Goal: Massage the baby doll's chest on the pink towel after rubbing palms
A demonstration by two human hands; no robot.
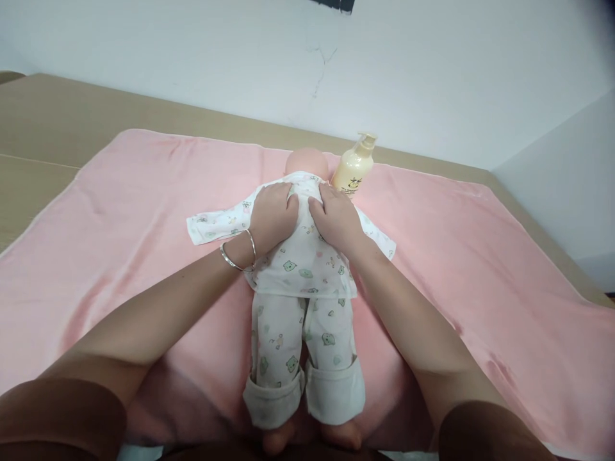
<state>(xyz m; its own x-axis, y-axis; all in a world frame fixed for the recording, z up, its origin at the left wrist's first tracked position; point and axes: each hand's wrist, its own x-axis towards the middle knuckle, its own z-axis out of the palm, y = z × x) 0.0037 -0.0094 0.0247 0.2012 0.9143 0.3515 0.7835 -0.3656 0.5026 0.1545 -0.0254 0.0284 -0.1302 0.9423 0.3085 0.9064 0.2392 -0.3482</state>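
Note:
A baby doll (307, 253) in a white printed top and trousers lies lengthwise in front of me, apparently face down, its bald head pointing away. Both of its sleeves are spread out sideways, and the trouser cuffs are rolled up above the feet. My left hand (273, 214), with two silver bangles at the wrist, rests on the upper left of the doll's torso. On the upper right lies my right hand (339, 218). Each thumb is apart from the other fingers and points inward; the fingers lie on the cloth, partly hidden from view.
A yellow pump bottle (354, 168) stands beside the doll's head on the right. Under the doll is a pink blanket (158, 256) with some creases, spread over a wooden tabletop (72, 115). A white wall (216, 64) rises behind the far edge.

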